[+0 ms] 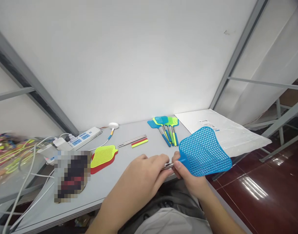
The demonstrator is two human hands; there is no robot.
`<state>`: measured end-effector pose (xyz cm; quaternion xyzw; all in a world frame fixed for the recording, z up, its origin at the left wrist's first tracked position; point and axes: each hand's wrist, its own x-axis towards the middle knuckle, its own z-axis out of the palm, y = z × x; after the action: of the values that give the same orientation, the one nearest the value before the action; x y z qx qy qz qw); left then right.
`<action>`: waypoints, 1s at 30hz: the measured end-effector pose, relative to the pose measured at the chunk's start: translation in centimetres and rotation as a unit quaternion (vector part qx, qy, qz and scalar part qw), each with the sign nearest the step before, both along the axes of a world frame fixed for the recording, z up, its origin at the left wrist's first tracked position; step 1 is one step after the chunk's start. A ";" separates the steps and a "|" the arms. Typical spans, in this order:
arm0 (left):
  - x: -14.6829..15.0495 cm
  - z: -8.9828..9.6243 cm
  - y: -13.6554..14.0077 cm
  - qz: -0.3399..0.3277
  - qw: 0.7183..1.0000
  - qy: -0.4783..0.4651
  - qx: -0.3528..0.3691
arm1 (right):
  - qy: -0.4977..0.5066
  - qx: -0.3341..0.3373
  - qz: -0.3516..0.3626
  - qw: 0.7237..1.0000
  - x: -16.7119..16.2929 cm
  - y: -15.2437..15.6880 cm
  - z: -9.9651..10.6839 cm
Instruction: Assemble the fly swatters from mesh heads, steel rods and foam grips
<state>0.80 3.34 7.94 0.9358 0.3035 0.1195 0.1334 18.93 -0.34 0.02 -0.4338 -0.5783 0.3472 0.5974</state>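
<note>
A blue fly swatter head [205,152] with a square mesh is pinched at its neck by my right hand [191,178]. My left hand [149,170] is closed around a metal rod [167,166], of which a short silver piece shows between the two hands. The rod meets the neck of the blue head; the exact joint is covered by my fingers. Both hands are above the table's front edge, over my lap. Beyond my left hand lie metal rods [132,141], with a red and a yellow grip [139,143] beside them.
Several assembled fly swatters [164,125] lie fanned at the back. A yellow swatter head [103,154] rests on a red one [100,168]. At left are a power strip [84,138], cables and a blurred-out object [73,175]. White wrapped board [226,136] covers the right end.
</note>
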 end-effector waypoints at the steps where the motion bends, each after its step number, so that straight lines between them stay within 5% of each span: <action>1: 0.3 -0.1 -0.2 -0.014 1.000 0.004 0.019 | 0.001 -0.001 -0.005 1.000 -0.1 -0.1 0.1; 10: -0.7 0.4 0.4 -0.040 0.999 0.024 -0.014 | 0.033 -0.048 -0.042 0.997 -1.2 -0.6 -0.4; 17: -3.1 1.2 1.2 0.000 0.998 0.010 -0.069 | 0.215 0.039 -0.114 0.969 1.8 0.2 1.2; 22: -3.4 1.6 0.3 0.012 0.999 0.016 -0.049 | 0.213 0.042 -0.118 0.969 1.7 0.0 1.2; 27: -2.2 1.2 -0.5 0.017 0.998 0.050 -0.036 | 0.093 -0.031 0.035 0.995 -2.2 -0.4 -0.4; 30: -1.5 0.6 -0.7 -0.004 0.998 0.045 -0.043 | 0.084 -0.049 0.059 0.994 -2.9 -0.6 -0.8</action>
<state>-0.65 2.68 8.56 0.9349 0.3104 0.0632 0.1600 16.03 -0.94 -0.75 -0.3969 -0.5333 0.4446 0.6003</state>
